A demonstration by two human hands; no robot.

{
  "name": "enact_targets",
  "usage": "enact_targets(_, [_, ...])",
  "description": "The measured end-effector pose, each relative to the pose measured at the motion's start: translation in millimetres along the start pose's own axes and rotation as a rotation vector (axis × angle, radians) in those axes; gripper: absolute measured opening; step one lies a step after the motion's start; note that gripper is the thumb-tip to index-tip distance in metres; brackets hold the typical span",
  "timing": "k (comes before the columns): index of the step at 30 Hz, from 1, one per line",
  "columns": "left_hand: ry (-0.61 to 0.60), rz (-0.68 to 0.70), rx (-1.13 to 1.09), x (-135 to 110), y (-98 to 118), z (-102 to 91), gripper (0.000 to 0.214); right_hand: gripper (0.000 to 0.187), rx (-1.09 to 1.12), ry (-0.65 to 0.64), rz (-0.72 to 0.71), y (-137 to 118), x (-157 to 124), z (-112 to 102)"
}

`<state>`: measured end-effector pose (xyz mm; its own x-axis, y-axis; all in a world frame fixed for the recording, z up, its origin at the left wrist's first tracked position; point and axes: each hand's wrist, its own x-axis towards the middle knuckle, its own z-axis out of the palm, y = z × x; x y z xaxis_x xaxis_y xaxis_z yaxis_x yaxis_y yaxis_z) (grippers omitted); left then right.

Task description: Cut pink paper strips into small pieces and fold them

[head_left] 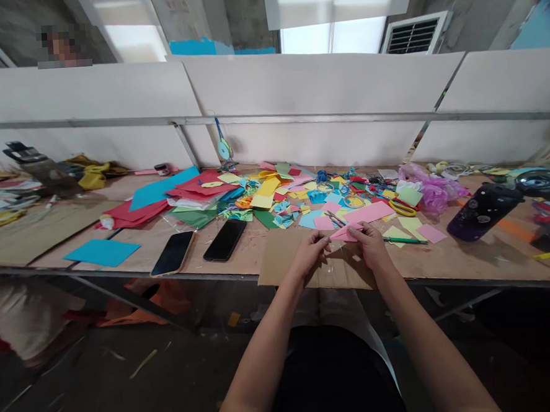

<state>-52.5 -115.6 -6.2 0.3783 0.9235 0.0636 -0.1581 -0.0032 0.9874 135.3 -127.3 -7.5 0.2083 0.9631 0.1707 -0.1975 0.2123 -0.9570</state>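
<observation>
A small folded piece of pink paper (342,233) is held up over a brown cardboard sheet (278,258) at the table's front edge. My right hand (369,242) pinches its right end between thumb and fingers. Fingers drawn together, my left hand (313,248) grips the paper's left tip. Just behind them lie a longer pink paper strip (368,212) and a slim metal tool (335,219), partly covered. A green pencil (405,240) rests to the right of my right hand, over light yellow paper pieces.
Paper scraps (297,195) are heaped behind the cardboard. Yellow-handled scissors (402,208), a pink plastic bag (435,190) and a dark bottle (483,212) stand or lie rightward. Two phones (173,254) (224,240) and a blue sheet (103,252) lie left. A white partition (314,88) backs the table.
</observation>
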Motion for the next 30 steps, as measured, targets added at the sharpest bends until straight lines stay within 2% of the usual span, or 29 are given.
enact_targets(15, [-0.062, -0.03, -0.008, 1.2, -2.5, -1.1, 0.035, 0.031, -0.038, 0.017, -0.052, -5.0, -1.7, 2.3])
enact_targets(22, [-0.022, 0.01, 0.059, 0.0, 0.0, 1.0, 0.044, 0.031, -0.124, -0.015, -0.072, -2.6, -2.1, 0.8])
enact_targets(30, [-0.029, -0.012, 0.11, 0.7, -2.0, 1.0, 0.04, 0.037, -0.294, -0.03, -0.104, 2.8, -0.9, -4.6])
